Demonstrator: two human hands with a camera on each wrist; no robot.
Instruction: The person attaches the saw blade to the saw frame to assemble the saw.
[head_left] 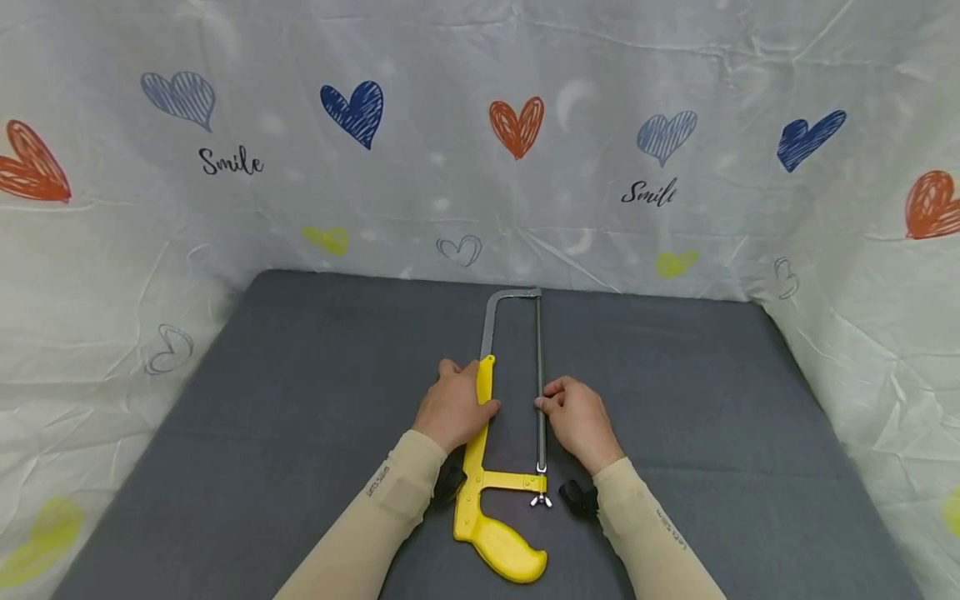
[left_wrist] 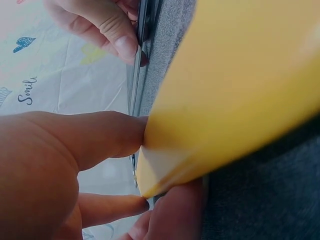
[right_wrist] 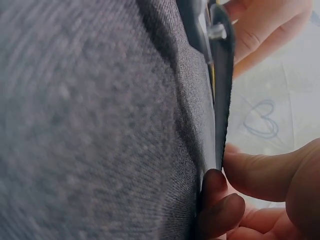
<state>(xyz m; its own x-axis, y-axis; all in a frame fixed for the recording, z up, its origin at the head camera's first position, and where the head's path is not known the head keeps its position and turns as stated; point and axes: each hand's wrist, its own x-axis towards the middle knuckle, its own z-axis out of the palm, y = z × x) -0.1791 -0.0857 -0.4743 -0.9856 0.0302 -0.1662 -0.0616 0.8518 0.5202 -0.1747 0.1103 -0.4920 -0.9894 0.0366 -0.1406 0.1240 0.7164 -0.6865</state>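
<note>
- Gripping the yellow frame of the hacksaw (head_left: 487, 467), the left hand (head_left: 453, 408) curls around it at frame centre.
- The right hand (head_left: 577, 421) pinches the saw blade (head_left: 541, 375) just beside, on the grey mat (head_left: 262, 400).

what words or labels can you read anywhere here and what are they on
"Smile" in black script on the backdrop sheet, left side.
"Smile" again on its right side, last letter lost in a fold.
"Smil", cut off, on the same sheet in the left wrist view.
Small print on the left sleeve and the right sleeve: too small to read.
No text shows on the hacksaw.
</note>
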